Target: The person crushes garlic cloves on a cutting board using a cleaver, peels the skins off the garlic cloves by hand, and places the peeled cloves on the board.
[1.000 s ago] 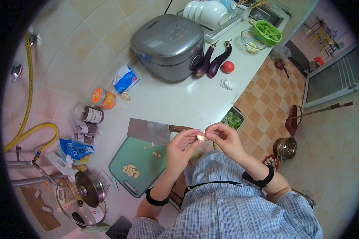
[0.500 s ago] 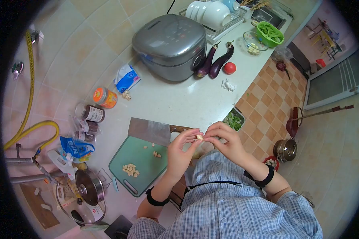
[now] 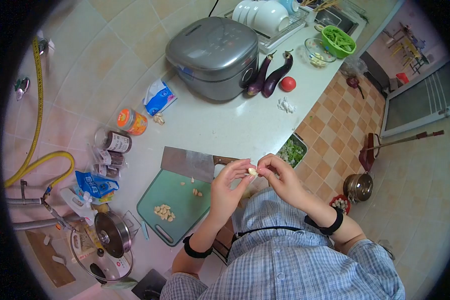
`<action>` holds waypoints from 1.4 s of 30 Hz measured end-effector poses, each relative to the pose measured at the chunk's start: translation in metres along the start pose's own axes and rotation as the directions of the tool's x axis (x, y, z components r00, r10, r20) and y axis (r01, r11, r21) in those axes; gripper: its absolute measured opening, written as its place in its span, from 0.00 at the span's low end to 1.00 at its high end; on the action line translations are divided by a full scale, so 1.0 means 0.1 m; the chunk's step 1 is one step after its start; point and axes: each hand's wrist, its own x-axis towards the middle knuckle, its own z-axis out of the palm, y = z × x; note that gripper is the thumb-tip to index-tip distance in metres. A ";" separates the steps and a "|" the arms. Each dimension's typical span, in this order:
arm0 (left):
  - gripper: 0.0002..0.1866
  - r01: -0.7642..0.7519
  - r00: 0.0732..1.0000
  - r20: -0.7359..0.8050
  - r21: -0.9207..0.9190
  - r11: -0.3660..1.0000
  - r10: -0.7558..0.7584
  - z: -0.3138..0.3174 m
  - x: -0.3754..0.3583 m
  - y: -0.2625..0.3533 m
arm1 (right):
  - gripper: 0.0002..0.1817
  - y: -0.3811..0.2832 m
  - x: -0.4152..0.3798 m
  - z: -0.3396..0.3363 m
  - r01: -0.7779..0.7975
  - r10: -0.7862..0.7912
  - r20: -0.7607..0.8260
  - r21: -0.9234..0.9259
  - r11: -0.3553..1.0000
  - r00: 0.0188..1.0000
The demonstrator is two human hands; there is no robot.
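A pale garlic clove (image 3: 252, 171) sits between the fingertips of my left hand (image 3: 228, 186), which is closed on it. My right hand (image 3: 283, 181) pinches at the clove's other side, thumb and forefinger pressed together. Whether a bit of skin is in that pinch is too small to tell. Left of my hands, a green cutting board (image 3: 157, 200) carries a pile of garlic cloves (image 3: 164, 213) and several loose ones nearer its far edge. A cleaver (image 3: 187, 163) lies along that edge, its wooden handle (image 3: 225, 160) pointing toward my hands.
A grey rice cooker (image 3: 212, 57) stands against the wall, beside two eggplants (image 3: 277, 76) and a tomato (image 3: 288, 84). Jars (image 3: 132, 122) line the wall at left, near a lidded pot (image 3: 111, 235). A tray of chopped greens (image 3: 291, 151) is just beyond my right hand.
My right hand's fingers have curled in more tightly at the clove. My left hand has barely moved and still holds it.
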 end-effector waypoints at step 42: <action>0.08 -0.016 0.999 -0.036 -0.018 1.000 0.016 -0.01 -0.02 -0.09 | 0.06 -0.08 0.01 0.05 0.017 -0.023 -0.066 -0.099 0.995 0.998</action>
